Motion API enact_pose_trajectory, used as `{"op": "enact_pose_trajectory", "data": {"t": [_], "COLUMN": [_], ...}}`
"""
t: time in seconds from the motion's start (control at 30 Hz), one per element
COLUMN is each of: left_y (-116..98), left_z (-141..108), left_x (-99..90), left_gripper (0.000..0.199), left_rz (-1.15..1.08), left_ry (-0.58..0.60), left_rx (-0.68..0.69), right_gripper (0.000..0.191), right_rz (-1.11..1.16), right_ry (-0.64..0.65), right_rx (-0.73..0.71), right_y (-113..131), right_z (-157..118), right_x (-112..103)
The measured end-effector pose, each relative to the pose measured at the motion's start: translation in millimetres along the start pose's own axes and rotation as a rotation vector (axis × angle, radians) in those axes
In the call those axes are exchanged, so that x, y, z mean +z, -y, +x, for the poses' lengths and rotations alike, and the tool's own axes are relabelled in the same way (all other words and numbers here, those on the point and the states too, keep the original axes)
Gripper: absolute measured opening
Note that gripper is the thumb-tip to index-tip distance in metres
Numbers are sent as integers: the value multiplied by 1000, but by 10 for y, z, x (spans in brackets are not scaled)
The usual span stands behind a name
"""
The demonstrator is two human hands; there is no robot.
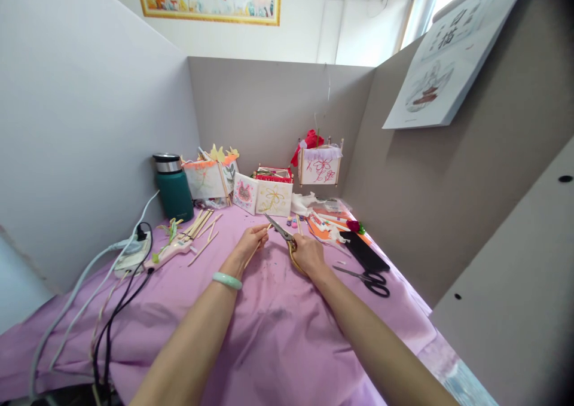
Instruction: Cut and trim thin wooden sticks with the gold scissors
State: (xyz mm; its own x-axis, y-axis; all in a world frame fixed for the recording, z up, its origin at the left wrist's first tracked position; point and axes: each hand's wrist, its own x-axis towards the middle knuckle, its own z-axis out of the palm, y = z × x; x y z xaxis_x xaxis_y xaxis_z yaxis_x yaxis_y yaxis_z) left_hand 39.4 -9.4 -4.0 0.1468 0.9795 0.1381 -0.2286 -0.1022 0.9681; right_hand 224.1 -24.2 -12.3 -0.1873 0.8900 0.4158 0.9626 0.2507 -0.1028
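Observation:
My left hand (252,242) is closed around a thin wooden stick (252,256), whose lower end points back toward my wrist. A pair of scissors with gold handles (283,231) is gripped in my right hand (309,253). The blades are directed up and left, close to the stick's upper end; whether they touch it I cannot tell. More wooden sticks (203,249) lie to the left of my left hand. Black-handled scissors (365,279) rest on the purple cloth (269,334) at the right of my right hand.
A green bottle (174,191) stands back left near decorated boxes (274,198) and a hanging lantern-like box (320,170). A glue gun (173,252), power strip (133,256) and cables lie left. A black phone-like slab (364,252) lies right. Partition walls (282,107) enclose the table.

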Motion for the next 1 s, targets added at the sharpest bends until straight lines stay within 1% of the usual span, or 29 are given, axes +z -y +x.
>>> {"op": "enact_pose_trajectory", "data": {"t": [0.07, 0.1, 0.2, 0.23, 0.53, 0.7, 0.8, 0.9, 0.93, 1.0], "left_y": [2, -1, -17, -22, -14, -3, -7, -26, -35, -56], "left_z": [10, 13, 10, 6, 6, -2, -10, -21, -25, -34], "left_x": [4, 3, -6, -10, -27, -29, -9, 18, 25, 36], "left_gripper": [40, 36, 19, 19, 23, 43, 50, 48, 45, 32], "left_rz": [-15, -25, -43, -45, -41, -34, -16, 14, 25, 44], "left_ry": [-33, -33, 7, 18, 26, 11, -7, -44, -55, -72], "left_rx": [-26, -29, -12, -6, 8, 24, 14, 2, 6, 18], "right_gripper": [31, 30, 27, 26, 28, 31, 31, 31, 31, 28], "right_rz": [-1, 2, 16, 20, 26, 27, 19, 13, 13, 18], "right_ry": [-27, -47, -92, -96, -41, 5, 11, -23, -39, -67], "right_rx": [6, 4, -18, -21, -18, -19, -16, 12, 21, 18], "right_y": [-3, -3, -3, -3, -10, -22, -32, -41, -43, -41], "right_z": [-7, -12, -26, -28, -13, 12, 22, 15, 10, -3], "right_x": [4, 6, 6, 5, 11, 11, 12, 16, 16, 13]}}
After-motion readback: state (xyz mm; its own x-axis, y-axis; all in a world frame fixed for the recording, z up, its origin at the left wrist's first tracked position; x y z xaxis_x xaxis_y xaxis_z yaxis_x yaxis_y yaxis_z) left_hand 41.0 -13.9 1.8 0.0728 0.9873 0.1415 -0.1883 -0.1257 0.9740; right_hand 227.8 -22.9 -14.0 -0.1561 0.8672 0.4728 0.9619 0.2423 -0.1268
